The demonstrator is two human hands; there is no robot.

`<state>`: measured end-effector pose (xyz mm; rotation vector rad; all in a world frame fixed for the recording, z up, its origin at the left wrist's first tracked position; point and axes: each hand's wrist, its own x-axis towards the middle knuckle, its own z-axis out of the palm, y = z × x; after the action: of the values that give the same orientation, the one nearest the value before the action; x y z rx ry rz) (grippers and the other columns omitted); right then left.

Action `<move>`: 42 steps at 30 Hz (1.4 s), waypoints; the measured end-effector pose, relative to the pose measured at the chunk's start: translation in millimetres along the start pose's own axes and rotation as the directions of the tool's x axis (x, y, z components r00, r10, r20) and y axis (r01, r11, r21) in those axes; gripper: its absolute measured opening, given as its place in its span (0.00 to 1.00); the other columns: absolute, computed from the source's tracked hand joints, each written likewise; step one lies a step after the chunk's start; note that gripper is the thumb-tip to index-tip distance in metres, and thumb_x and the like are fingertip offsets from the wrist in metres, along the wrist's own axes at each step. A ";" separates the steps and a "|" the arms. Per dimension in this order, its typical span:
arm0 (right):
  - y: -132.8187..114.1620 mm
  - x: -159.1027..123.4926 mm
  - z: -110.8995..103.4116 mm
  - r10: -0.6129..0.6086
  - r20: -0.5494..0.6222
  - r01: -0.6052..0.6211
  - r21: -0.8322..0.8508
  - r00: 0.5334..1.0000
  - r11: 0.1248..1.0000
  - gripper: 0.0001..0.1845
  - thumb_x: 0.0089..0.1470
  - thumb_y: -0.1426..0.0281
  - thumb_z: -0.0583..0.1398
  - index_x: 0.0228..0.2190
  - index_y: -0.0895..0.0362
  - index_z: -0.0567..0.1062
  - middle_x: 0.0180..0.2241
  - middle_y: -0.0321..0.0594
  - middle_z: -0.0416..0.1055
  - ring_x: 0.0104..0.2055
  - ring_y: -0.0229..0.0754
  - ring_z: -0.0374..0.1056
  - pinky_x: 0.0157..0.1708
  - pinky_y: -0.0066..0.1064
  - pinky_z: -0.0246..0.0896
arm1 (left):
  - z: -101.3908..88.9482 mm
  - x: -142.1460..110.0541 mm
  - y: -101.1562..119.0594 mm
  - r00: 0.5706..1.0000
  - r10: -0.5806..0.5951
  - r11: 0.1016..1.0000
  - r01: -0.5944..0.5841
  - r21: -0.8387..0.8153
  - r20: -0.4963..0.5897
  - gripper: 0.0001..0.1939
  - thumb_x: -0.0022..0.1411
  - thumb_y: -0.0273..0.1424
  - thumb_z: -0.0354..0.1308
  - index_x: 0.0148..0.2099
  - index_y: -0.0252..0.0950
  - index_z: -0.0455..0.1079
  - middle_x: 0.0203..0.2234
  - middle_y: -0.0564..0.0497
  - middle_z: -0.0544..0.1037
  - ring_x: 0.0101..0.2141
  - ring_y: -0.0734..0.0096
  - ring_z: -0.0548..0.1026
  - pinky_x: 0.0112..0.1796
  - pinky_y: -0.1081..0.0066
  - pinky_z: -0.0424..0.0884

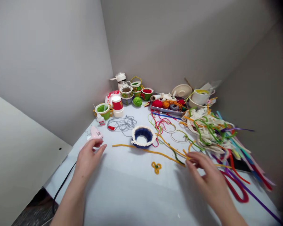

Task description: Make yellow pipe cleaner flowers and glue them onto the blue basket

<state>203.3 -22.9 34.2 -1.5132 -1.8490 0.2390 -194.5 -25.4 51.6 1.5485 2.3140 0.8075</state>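
My left hand (88, 160) hovers at the left of the table with its thumb apart from the fingers, holding nothing. Just beyond it lies a pink glue gun (96, 133). At the right, my right hand (206, 175) has thumb and fingertips closed around the end of a yellow pipe cleaner (172, 147). A second yellow pipe cleaner (155, 152) and a short dark green one (175, 154) lie beside it. Between the hands rests a small yellow looped flower (156, 167) with a green centre. Behind that stands a dark blue basket (143, 145) with a white braided rim.
Grey cord (124, 123) lies tangled by a small glue bottle (100, 120). Little green baskets (103, 113) and a red-and-white cup (117, 105) stand at the back left. A yarn tray (167, 110) is behind, and a heap of pipe cleaners and trim (205, 131) fills the right.
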 end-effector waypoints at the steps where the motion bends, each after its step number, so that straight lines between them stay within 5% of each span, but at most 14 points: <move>1: -7.4 -1.2 7.4 -0.023 0.072 0.020 0.031 0.997 0.999 0.11 0.59 0.62 0.54 0.40 0.54 0.72 0.45 0.45 0.69 0.42 0.45 0.70 0.38 0.33 0.68 | -0.4 5.2 -3.8 0.997 0.026 0.997 -0.021 0.072 -0.070 0.16 0.57 0.42 0.54 0.43 0.38 0.70 0.41 0.46 0.75 0.41 0.57 0.73 0.43 0.62 0.67; 5: -23.9 -7.4 27.9 -0.094 0.220 0.069 0.121 0.971 0.990 0.10 0.61 0.65 0.54 0.41 0.53 0.71 0.46 0.46 0.68 0.41 0.43 0.70 0.38 0.32 0.69 | -3.9 29.1 -15.1 0.975 0.053 0.955 0.013 0.298 -0.215 0.22 0.56 0.40 0.55 0.49 0.34 0.69 0.46 0.38 0.72 0.50 0.48 0.69 0.50 0.56 0.64; 11: -22.0 -13.2 40.4 -0.174 0.269 0.128 0.179 0.947 0.975 0.08 0.61 0.67 0.53 0.39 0.54 0.71 0.43 0.46 0.70 0.44 0.45 0.69 0.43 0.34 0.67 | -14.5 55.7 -27.8 0.983 -0.059 0.919 0.121 0.376 -0.172 0.26 0.55 0.41 0.55 0.54 0.34 0.67 0.50 0.38 0.72 0.51 0.46 0.68 0.49 0.55 0.65; 19: -16.1 -19.1 46.4 -0.188 0.281 0.127 0.221 0.941 0.967 0.07 0.60 0.68 0.54 0.38 0.52 0.72 0.42 0.45 0.71 0.43 0.46 0.70 0.42 0.35 0.69 | -1.7 41.6 -34.0 0.988 -0.152 0.886 0.149 0.439 -0.027 0.28 0.54 0.37 0.54 0.57 0.33 0.62 0.49 0.34 0.71 0.50 0.41 0.68 0.46 0.52 0.65; 31: -19.3 -17.1 44.6 -0.162 0.311 0.078 0.265 0.936 0.961 0.07 0.61 0.70 0.53 0.38 0.53 0.71 0.39 0.44 0.71 0.42 0.45 0.69 0.42 0.35 0.67 | 15.2 50.2 -37.0 0.985 -0.170 0.864 0.156 0.480 -0.014 0.27 0.57 0.37 0.49 0.57 0.30 0.63 0.43 0.31 0.71 0.48 0.39 0.70 0.43 0.51 0.67; 37: -23.7 -14.8 43.6 -0.166 0.318 0.081 0.264 0.933 0.961 0.07 0.61 0.70 0.53 0.37 0.54 0.71 0.39 0.44 0.71 0.42 0.45 0.69 0.42 0.35 0.66 | 11.3 44.1 -38.6 0.991 -0.068 0.908 0.110 0.404 -0.117 0.28 0.58 0.37 0.49 0.58 0.28 0.63 0.43 0.32 0.72 0.48 0.44 0.70 0.49 0.54 0.65; 42: -19.4 -12.5 38.7 -0.157 0.292 0.084 0.248 0.943 0.965 0.06 0.61 0.70 0.53 0.39 0.53 0.71 0.41 0.44 0.70 0.43 0.44 0.68 0.43 0.35 0.65 | -3.3 11.8 -27.8 0.979 -0.024 0.997 0.037 0.063 -0.203 0.25 0.58 0.36 0.50 0.57 0.34 0.61 0.48 0.39 0.72 0.49 0.52 0.70 0.47 0.60 0.67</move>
<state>164.6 -28.6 12.0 -1.2486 -2.0662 0.6440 -222.4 -23.6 39.8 1.5170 2.5253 0.9286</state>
